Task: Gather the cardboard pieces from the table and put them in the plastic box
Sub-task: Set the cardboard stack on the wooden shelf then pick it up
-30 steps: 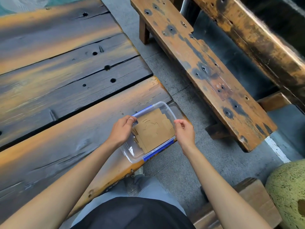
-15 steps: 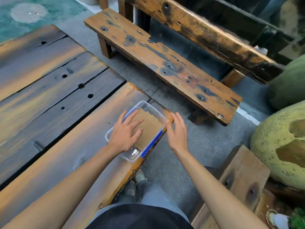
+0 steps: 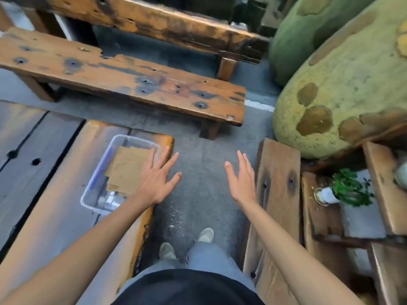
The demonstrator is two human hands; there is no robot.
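A clear plastic box with a blue strip along its left side sits near the right end of the wooden table. Brown cardboard pieces lie stacked inside it. My left hand hovers over the box's right edge with fingers spread and nothing in it. My right hand is held flat over the concrete floor to the right of the table, fingers apart and empty.
A worn wooden bench stands beyond the table. A second wooden bench runs along my right. Large green-yellow boulders and a small potted plant are at the right. My feet stand on the grey floor between.
Both hands let go of the box and moved right, off it, fingers spreading. The view has swung right, so the box now lies at the left.
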